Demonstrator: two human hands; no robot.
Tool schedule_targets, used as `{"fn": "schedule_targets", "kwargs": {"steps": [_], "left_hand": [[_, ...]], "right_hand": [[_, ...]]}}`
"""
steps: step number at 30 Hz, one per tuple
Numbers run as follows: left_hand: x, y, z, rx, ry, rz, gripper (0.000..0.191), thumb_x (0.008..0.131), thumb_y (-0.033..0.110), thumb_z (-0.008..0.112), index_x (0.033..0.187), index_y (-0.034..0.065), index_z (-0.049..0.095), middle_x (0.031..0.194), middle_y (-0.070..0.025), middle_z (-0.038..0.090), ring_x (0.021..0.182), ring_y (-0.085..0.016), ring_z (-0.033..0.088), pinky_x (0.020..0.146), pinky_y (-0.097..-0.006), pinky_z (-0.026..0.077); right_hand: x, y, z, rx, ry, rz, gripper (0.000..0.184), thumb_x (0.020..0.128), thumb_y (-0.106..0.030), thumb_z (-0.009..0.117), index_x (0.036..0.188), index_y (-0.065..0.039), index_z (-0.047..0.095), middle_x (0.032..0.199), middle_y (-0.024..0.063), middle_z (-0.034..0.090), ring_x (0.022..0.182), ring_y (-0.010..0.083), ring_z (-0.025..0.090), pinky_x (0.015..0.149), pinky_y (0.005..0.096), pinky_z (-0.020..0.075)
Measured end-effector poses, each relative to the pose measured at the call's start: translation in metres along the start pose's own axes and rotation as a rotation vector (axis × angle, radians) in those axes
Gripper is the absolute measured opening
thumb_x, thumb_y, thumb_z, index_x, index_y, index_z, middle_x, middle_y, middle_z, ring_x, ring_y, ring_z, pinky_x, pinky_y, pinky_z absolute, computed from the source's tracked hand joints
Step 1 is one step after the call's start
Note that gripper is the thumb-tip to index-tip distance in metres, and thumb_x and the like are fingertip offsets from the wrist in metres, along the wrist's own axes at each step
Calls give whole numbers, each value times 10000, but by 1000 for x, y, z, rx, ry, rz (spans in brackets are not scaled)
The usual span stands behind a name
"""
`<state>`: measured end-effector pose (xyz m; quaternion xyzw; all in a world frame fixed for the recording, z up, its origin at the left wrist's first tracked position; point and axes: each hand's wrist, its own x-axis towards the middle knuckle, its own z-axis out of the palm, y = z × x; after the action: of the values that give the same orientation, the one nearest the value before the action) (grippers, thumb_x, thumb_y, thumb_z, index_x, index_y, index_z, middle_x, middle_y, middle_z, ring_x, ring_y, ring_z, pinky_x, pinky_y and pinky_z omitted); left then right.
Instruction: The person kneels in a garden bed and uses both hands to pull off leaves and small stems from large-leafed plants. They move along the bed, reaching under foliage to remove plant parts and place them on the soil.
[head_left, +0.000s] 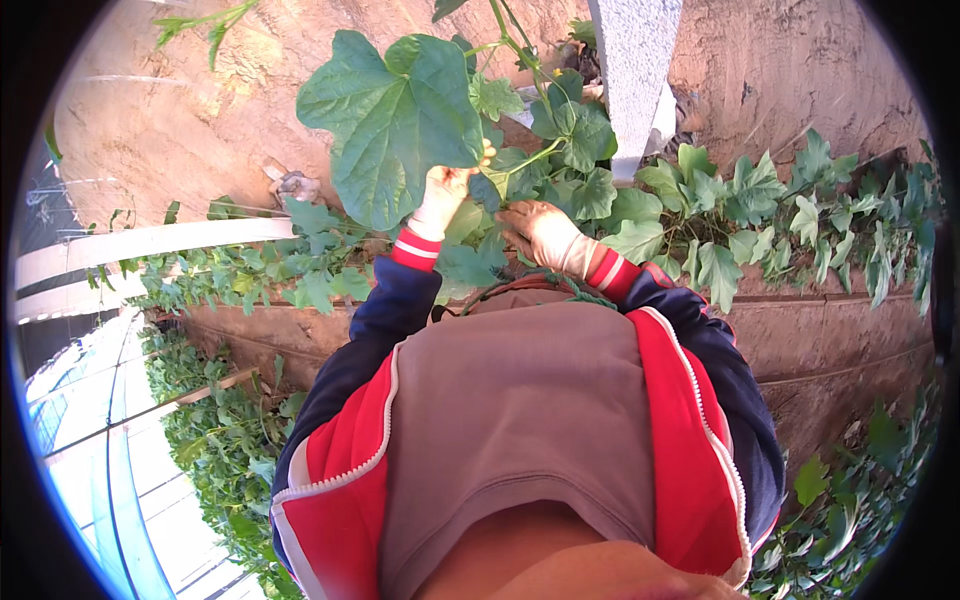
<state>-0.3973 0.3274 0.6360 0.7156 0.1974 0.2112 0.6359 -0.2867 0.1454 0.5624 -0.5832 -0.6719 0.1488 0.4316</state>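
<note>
A climbing vine with broad lobed leaves stands before me, its large leaf (397, 124) spreading over part of my left hand (448, 187). The fingertips of that hand show past the leaf's edge, close to a small yellow-green leaf (496, 178); whether they grip anything is hidden. Just below the vine's stem (536, 156), my right hand (546, 231) reaches in among the foliage with bent fingers. Its fingertips are near the lower leaves, and I cannot tell if they hold a stem. Green twine (581, 292) lies at my waist.
A pale, speckled post (637, 75) rises right of the vine. Low leafy plants (720, 187) run along both sides. A white strip (165, 244) crosses at left. Behind is an earthen wall or ground (787, 67); more plants (225, 450) grow at lower left.
</note>
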Motion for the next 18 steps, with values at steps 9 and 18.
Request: {"fn": "schedule_targets", "kwargs": {"steps": [9,18], "left_hand": [[34,64,-24,96,174,235,249,1025,105,528,1233,-1,613,1132,-105,704,979,-160,669,837,-259,522],[133,30,9,295,53,302,308,982,60,603,1284,8,572,1155,-106,701,960,-120,643,856,-245,508]], "right_hand": [[-3,4,9,-42,34,0,268,875,-192,638,1081,-20,648,968,168,643,913,368,642,813,455,516],[-13,6,7,-66,-41,-15,272,852,-164,665,1084,-23,660,959,154,642,892,373,629,778,447,521]]}}
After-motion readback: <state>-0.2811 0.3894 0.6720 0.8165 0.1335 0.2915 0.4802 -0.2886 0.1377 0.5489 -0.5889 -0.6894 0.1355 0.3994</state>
